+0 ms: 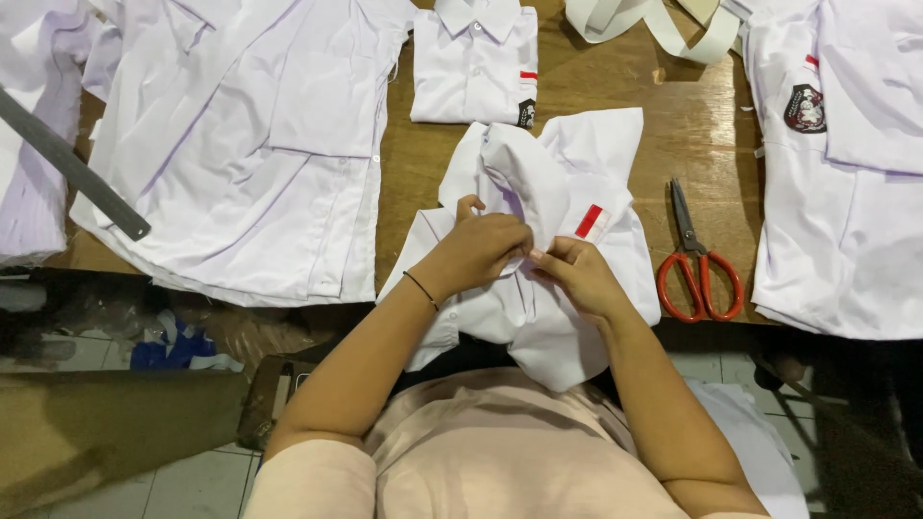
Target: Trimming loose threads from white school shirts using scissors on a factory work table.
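Both hands pinch the front of a white shirt (pixel 562 192) lying crumpled on the wooden table (pixel 423 163) at its near edge; left hand (pixel 478 252) fingers closed on the placket fabric, right hand (pixel 575 272) thumb and fingers clamped on the same strip just beside it — likely buttoning; best done with the cloth kept taut between the hands and the edges lined up; red-handled scissors (pixel 697 264) lie to the right, apart; folded shirt (pixel 474 62) behind.
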